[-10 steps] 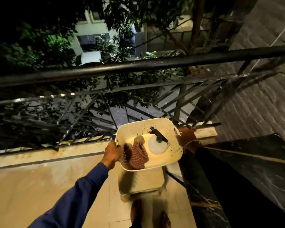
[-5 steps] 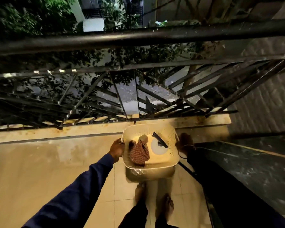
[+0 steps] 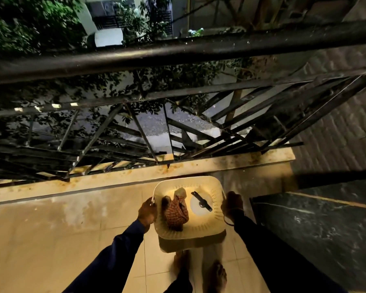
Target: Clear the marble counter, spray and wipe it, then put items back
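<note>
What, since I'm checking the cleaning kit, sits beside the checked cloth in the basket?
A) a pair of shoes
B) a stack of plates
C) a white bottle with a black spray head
C: a white bottle with a black spray head sits just right of the checked cloth inside the basket.

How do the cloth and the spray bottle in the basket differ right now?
The checked cloth is red-brown, soft and crumpled in a heap; the spray bottle is white with a black trigger, rigid and smooth. The cloth lies on the left, the bottle on the right. Both sit inside the cream basket.
</note>
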### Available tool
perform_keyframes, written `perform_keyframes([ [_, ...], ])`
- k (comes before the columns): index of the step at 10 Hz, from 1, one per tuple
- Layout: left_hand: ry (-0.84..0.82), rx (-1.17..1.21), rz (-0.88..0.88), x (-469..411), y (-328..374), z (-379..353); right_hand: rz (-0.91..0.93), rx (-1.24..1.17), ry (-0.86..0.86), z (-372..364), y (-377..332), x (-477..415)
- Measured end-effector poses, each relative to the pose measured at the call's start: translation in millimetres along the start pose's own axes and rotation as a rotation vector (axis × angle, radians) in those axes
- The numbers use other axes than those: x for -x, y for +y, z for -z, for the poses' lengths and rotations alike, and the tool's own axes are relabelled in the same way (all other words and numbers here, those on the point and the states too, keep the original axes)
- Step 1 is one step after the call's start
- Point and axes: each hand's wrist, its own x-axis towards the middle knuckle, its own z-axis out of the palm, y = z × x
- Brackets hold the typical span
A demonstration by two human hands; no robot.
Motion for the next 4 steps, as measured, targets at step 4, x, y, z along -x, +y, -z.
perform_keyframes([
  [4, 0.187, -0.303, -0.132, 7, -10, -6, 0.255, 0.546, 0.246, 11, -11, 46],
])
